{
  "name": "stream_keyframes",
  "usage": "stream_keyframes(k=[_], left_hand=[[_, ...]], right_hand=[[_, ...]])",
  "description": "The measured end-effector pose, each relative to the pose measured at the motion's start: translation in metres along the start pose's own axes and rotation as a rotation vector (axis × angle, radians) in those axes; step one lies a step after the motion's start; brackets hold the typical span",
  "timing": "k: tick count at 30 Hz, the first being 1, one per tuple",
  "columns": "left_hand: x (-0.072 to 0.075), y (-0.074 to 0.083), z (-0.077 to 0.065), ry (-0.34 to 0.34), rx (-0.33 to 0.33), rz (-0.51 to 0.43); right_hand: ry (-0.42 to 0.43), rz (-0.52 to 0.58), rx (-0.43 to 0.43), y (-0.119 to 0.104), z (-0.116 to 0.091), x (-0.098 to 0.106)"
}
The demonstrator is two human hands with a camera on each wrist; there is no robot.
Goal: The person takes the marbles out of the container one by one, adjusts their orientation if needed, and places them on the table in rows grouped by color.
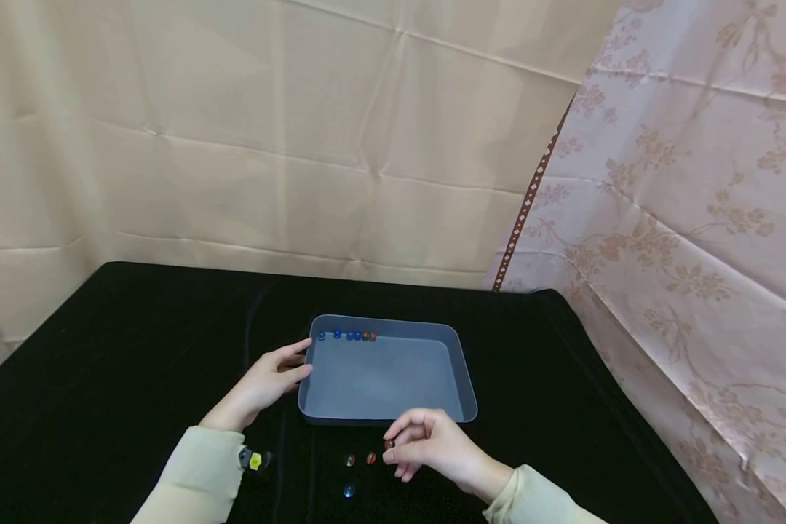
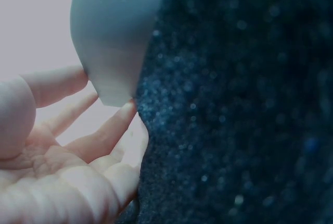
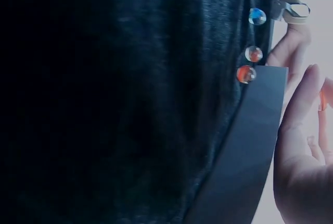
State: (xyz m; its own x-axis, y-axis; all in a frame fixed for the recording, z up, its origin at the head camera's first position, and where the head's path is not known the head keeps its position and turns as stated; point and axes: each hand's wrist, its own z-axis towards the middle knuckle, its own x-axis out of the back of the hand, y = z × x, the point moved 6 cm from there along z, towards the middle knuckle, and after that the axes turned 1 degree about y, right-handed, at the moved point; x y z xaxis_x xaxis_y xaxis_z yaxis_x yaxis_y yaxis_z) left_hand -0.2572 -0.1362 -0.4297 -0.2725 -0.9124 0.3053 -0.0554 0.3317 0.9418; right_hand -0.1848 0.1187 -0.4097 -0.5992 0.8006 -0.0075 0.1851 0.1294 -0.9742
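A blue-grey rectangular tray (image 1: 393, 375) lies on the black cloth. My left hand (image 1: 262, 382) touches its left side with thumb and fingers spread; the left wrist view shows those fingertips against the tray's outer wall (image 2: 114, 52). Close to the tray's front edge, my right hand (image 1: 435, 444) pinches a dark reddish marble (image 1: 389, 444) between thumb and fingers. On the cloth left of that hand lie an orange marble (image 1: 370, 458), a clear marble (image 1: 350, 460) and a blue marble (image 1: 349, 490). Inside the tray, several blue marbles (image 1: 337, 334) and two orange-brown marbles (image 1: 369, 336) line the back wall.
Black cloth (image 1: 137, 349) covers the table. Behind it hangs a cream curtain (image 1: 268, 145), with a pink floral curtain (image 1: 694, 182) on the right. A small black and yellow device (image 1: 254, 459) sits at my left wrist.
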Motion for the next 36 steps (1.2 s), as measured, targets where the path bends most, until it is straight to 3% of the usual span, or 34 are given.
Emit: stream_keyframes(k=[12, 25, 36], left_hand=[[0.001, 0.000, 0.001, -0.006, -0.003, 0.001], [0.000, 0.000, 0.000, -0.004, 0.003, 0.002], [0.001, 0.000, 0.000, -0.006, -0.003, 0.004]], right_hand=[[-0.003, -0.005, -0.009, 0.014, 0.002, 0.000], [0.054, -0.095, -0.078, 0.027, 0.004, 0.010], [0.061, -0.148, -0.087, 0.031, 0.006, 0.013]])
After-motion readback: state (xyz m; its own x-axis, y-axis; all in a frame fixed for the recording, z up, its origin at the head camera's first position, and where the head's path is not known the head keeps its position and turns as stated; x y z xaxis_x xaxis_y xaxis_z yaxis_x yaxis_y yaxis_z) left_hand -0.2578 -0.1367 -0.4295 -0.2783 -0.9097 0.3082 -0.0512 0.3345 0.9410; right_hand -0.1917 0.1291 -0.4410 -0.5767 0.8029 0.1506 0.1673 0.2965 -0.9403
